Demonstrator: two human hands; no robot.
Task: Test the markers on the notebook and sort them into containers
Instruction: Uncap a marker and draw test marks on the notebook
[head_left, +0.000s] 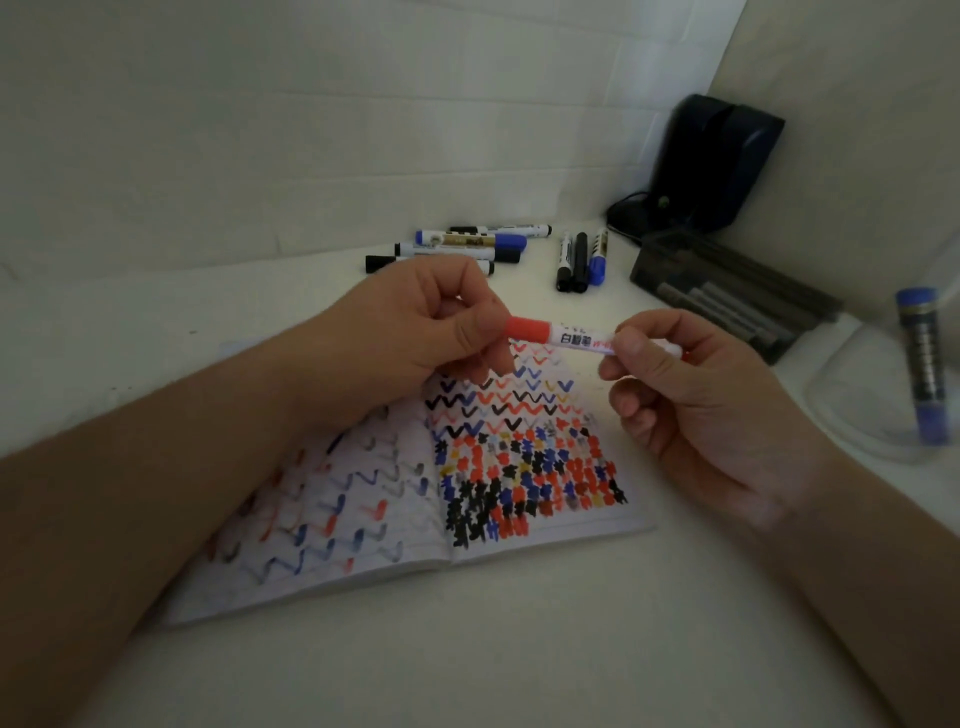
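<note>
A white marker with a red cap (566, 338) hangs level above the open notebook (395, 493). My left hand (415, 332) pinches the red cap end. My right hand (691, 400) grips the barrel at the other end. The cap sits on the marker. The notebook's pages are covered with red, blue and black zigzags and blots. Several markers (457, 249) lie in a pile behind my left hand, and three more markers (582, 260) lie side by side to the right of that pile.
A dark grey tray (727, 291) with markers in it stands at the back right. A clear container (883, 405) at the right edge holds an upright blue marker (922, 364). A black device (711, 161) with a cable sits in the corner by the wall.
</note>
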